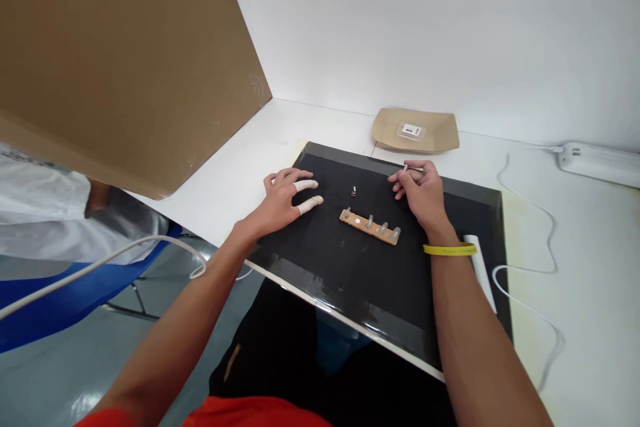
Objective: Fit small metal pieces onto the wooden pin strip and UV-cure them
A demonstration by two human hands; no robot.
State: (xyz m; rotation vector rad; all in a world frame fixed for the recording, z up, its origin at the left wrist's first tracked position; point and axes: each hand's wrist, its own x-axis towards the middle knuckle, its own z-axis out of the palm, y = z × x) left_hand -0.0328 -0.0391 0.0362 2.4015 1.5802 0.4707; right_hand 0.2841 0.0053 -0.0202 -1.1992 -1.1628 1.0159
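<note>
My left hand rests on the left part of a black mat, its fingers spread and two fingertips in white covers. Pinched in my right hand, above the mat's back right part, is a thin metallic tool; its exact kind is too small to tell. Between the hands lies a narrow brown strip bearing several translucent pieces and a white round spot. Just behind the strip, a tiny white and reddish part sits on the mat, touched by neither hand.
A brown paper tray holding a small clear case stands behind the mat. White bar lies by my right forearm. Cable and power strip are right. Cardboard panel and another person's sleeve are left.
</note>
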